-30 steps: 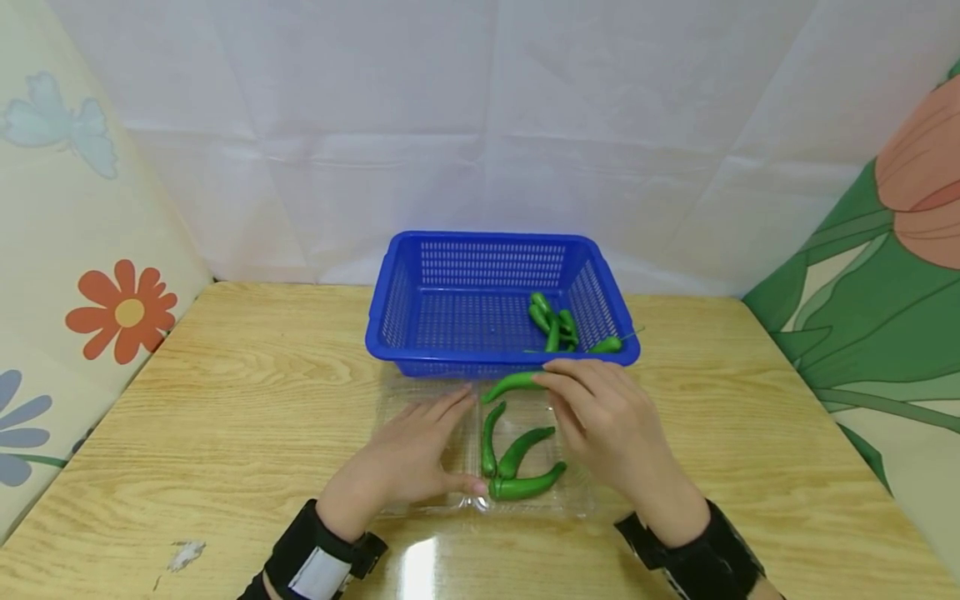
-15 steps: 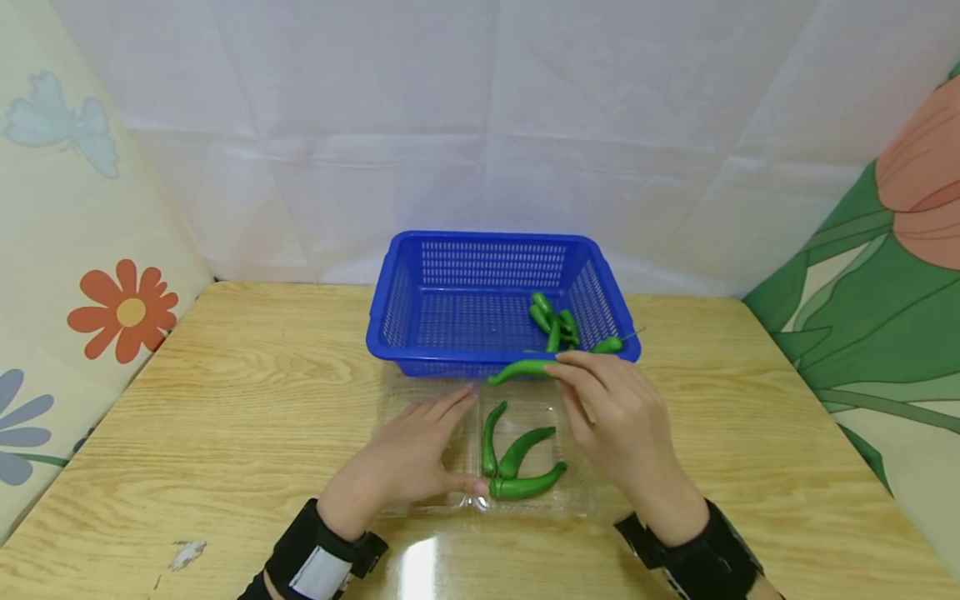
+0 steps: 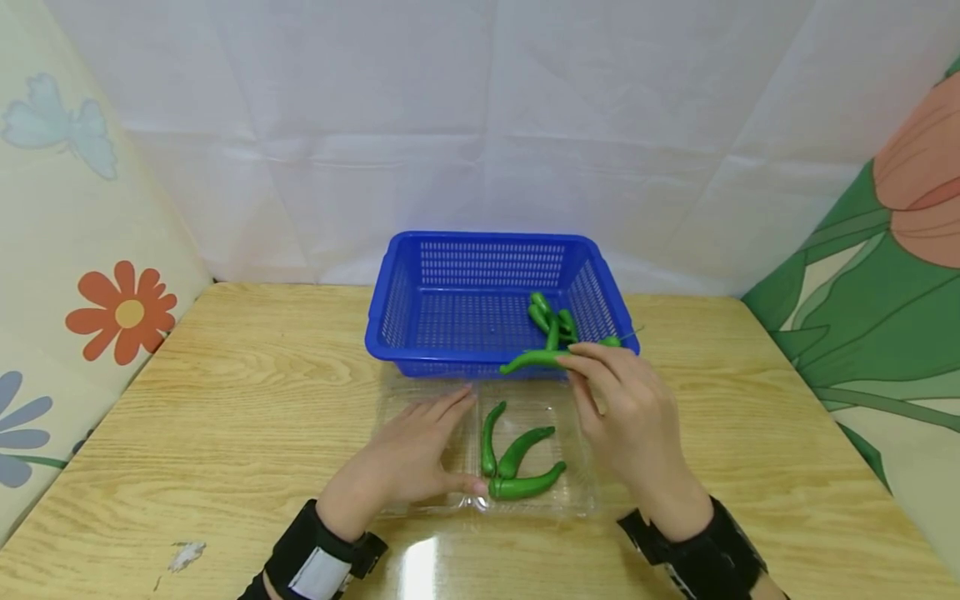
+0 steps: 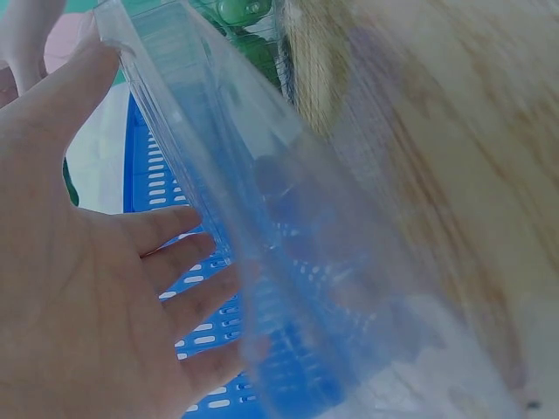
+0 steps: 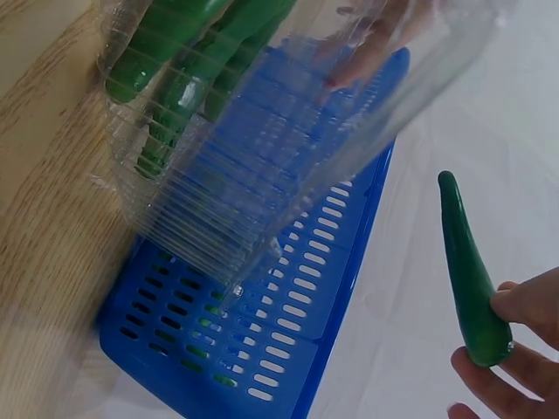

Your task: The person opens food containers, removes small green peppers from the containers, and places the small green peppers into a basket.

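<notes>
My right hand [image 3: 628, 412] pinches a green chili pepper [image 3: 531, 360] by its thick end, its narrow tip pointing left over the basket's near rim. In the right wrist view that chili [image 5: 470, 279] sits between thumb and fingers. A clear plastic clamshell box [image 3: 581, 496] lies unfolded before me, with three green chilies [image 3: 525, 451] in its right half. Over its left half my left hand [image 3: 405, 458] is spread, thumb and fingertips at the middle ridge. The left wrist view shows those straight fingers [image 4: 188, 301] along the clear plastic wall.
Just behind the box stands a blue perforated basket [image 3: 382, 350] with several green chilies [image 3: 553, 323] in its right side. One chili's stem pokes over the right rim. A white cloth [image 3: 300, 125] hangs behind the wooden table [image 3: 187, 433].
My right hand has lifted the chili from above the box's far edge, up and right to the basket's near rim. The left hand and the three chilies in the box have stayed put.
</notes>
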The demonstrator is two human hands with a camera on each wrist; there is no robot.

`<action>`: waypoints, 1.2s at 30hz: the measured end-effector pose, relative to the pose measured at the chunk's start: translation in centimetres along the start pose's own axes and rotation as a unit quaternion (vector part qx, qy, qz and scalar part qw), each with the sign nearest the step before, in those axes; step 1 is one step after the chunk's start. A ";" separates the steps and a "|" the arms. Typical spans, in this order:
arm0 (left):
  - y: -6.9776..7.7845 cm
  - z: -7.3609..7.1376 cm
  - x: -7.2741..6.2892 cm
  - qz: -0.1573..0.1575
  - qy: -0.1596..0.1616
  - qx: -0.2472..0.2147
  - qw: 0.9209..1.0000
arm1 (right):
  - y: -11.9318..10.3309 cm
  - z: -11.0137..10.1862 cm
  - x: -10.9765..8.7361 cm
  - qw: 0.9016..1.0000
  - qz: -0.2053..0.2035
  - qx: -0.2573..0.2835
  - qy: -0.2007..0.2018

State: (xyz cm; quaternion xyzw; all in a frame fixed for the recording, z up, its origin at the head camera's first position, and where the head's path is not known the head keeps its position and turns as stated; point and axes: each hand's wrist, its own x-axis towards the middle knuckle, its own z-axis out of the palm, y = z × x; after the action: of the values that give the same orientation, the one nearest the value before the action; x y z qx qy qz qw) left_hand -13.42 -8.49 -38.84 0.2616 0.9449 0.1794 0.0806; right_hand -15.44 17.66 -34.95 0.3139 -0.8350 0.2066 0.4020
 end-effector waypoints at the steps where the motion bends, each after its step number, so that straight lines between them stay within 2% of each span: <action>1: 0.0 0.0 0.0 0.000 0.000 0.000 1.000 | 0.1 0.0 0.0 1.000 0.002 0.000 0.001; 10: 0.0 0.0 0.0 0.000 -0.002 0.001 1.000 | 0.6 0.3 0.2 0.999 0.011 0.002 0.031; 16: 0.0 0.0 0.0 0.001 -0.004 0.002 1.000 | 1.1 0.3 0.0 0.999 0.044 -0.010 0.005; 23: 0.1 0.0 0.0 -0.001 -0.005 0.002 1.000 | 1.9 0.8 -0.2 0.998 0.059 -0.010 0.029; 36: 0.1 -0.1 0.0 0.000 -0.005 0.003 1.000 | 2.8 1.2 -0.7 0.996 0.078 -0.022 0.022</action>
State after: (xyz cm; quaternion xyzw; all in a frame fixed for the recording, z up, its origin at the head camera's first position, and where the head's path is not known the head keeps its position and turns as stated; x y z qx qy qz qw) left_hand -13.37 -8.43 -38.70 0.2624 0.9451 0.1752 0.0845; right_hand -17.71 19.25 -36.49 0.2342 -0.8524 0.2254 0.4096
